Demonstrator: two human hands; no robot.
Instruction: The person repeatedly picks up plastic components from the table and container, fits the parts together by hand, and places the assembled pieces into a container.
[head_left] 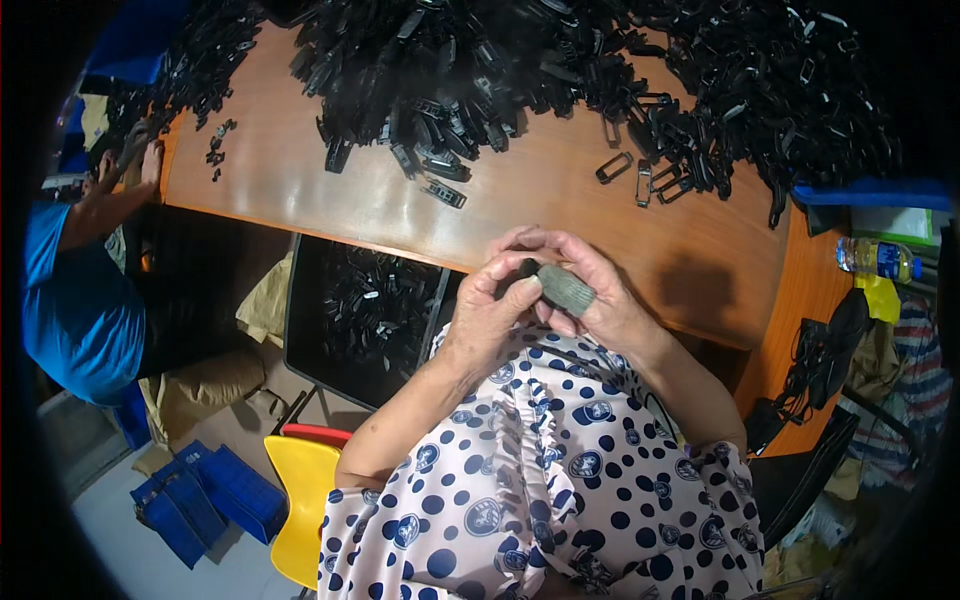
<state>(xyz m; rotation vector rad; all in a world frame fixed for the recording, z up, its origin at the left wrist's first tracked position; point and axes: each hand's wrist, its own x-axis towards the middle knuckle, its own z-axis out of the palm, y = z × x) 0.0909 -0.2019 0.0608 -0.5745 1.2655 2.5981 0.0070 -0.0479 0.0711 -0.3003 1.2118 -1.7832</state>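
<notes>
Both hands meet in front of my chest, just over the near edge of the wooden table point(300, 200). Fingers curled, my left hand point(487, 305) grips a small black part point(528, 268), mostly hidden by its thumb and fingers. Opposite it, my right hand point(612, 300) is closed around the same spot. A grey-green ribbed piece point(567, 290), like a knitted thumb sleeve, covers the place of the right thumb; whether it is worn or held is unclear. Beyond the hands lie loose black buckle-like frames point(614, 168) and a black clip part point(443, 193).
Large heaps of black plastic parts point(420, 75) cover the table's far side. Below its edge stands a black bin point(300, 330) holding more parts. A co-worker in a blue shirt point(85, 300) reaches to the table at left. A bottle point(880, 258), yellow chair point(300, 500) and blue crates point(180, 510) stand around.
</notes>
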